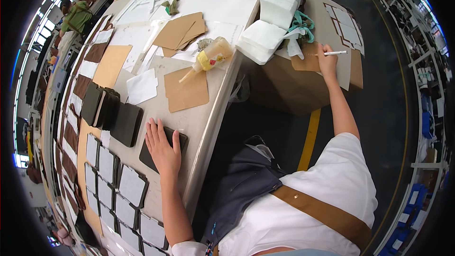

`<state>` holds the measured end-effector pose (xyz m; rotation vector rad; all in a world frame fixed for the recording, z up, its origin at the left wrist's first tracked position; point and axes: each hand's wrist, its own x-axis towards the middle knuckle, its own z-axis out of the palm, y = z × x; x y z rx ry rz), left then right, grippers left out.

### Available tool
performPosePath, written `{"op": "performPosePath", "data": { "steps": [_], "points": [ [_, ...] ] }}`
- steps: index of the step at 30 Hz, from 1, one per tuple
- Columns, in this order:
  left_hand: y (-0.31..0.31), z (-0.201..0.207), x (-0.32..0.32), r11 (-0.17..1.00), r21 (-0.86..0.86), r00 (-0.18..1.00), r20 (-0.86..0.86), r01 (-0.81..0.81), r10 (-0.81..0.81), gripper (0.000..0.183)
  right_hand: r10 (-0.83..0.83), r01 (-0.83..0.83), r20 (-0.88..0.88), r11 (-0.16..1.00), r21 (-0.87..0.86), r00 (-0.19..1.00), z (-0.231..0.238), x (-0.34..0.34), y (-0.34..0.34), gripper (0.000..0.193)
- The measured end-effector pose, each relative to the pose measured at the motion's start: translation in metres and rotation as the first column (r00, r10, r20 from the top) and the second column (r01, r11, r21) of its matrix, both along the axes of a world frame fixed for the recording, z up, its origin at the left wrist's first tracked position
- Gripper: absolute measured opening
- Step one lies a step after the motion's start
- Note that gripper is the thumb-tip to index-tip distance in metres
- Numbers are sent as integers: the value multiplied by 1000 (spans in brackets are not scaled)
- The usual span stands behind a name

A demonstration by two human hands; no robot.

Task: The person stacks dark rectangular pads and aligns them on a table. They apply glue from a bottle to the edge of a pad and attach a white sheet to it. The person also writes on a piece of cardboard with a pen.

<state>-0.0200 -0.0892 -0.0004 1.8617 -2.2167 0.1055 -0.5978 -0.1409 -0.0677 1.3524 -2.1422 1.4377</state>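
Uneven pressure from the flat-spread left hand [164, 150] could skid the dark leathery rectangle [149, 157]; at two o'clock, the right hand [326, 61] pinches a slim white pen [337, 52].

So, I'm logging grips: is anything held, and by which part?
The right hand holds a white pen-like tool near its left end; the left hand only rests on a dark piece.

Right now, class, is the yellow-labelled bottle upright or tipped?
Tipped: the bottle lies on its side, its nozzle pointing over the brown card.
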Motion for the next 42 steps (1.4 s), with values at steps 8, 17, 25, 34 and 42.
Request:
{"op": "performPosePath", "data": {
  "steps": [8,17,25,34,42],
  "points": [
    [2,3,-1,1000,17,1000,-8,-16,16,60,49,-48,106,999,-9,993,7,7,0,39],
    [1,2,-1,1000,8,1000,2,-9,9,60,44,-45,27,998,41,999,4,0,0,35],
    [1,1,-2,1000,-1,1000,2,-6,6,60,99,-101,92,995,15,991,-1,-5,2,32],
    [2,1,-1,1000,-7,1000,1,-9,9,60,137,-140,92,990,25,986,14,10,9,31],
    [2,2,-1,1000,-16,1000,-9,-1,1,60,144,-149,102,988,45,984,14,9,11,29]
  ]
}}
